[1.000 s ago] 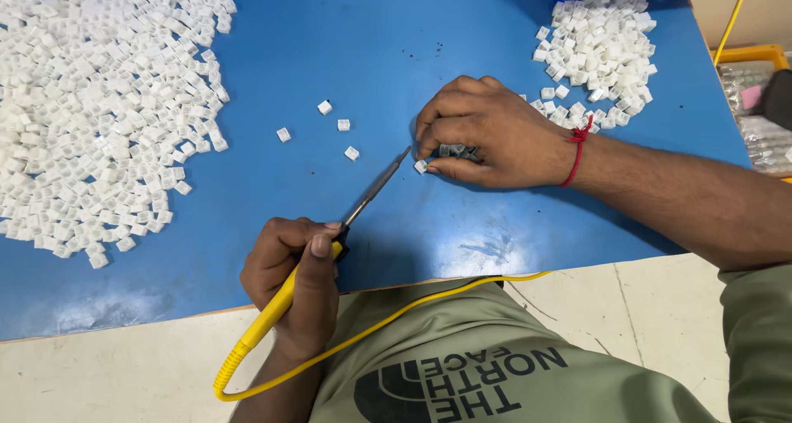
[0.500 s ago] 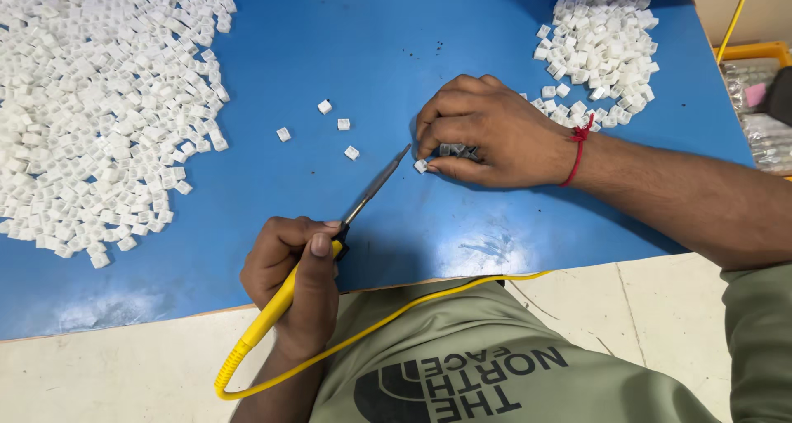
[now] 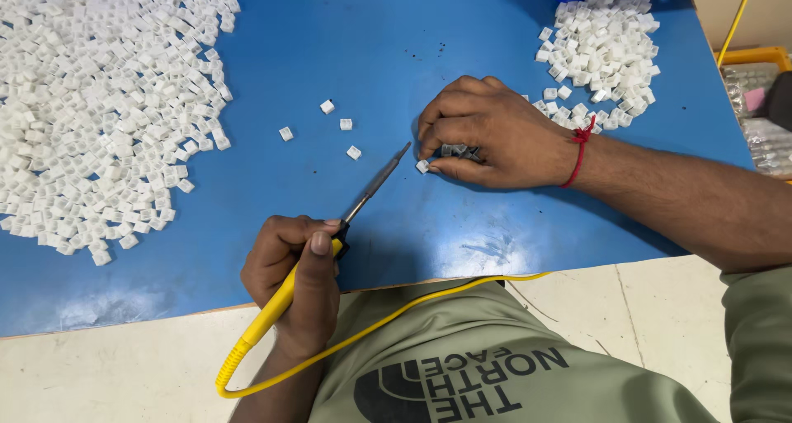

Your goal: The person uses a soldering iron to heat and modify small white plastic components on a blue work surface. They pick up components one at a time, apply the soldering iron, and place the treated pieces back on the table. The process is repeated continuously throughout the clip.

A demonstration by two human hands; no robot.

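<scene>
The left hand [image 3: 297, 283] grips the yellow-handled soldering iron [image 3: 330, 254] like a pen by its insulated handle, while the right hand [image 3: 487, 134] pinches small, light, rigid white plastic pieces [image 3: 422, 166] beneath its fingertips, likely easily scattered.

Blue table [image 3: 396, 43] (white cube piles [image 3: 91, 118])

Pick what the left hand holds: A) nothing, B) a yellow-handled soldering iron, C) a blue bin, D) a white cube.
B: the left hand grips the yellow handle of the soldering iron, its metal tip pointing at the small parts under the right hand.
</scene>
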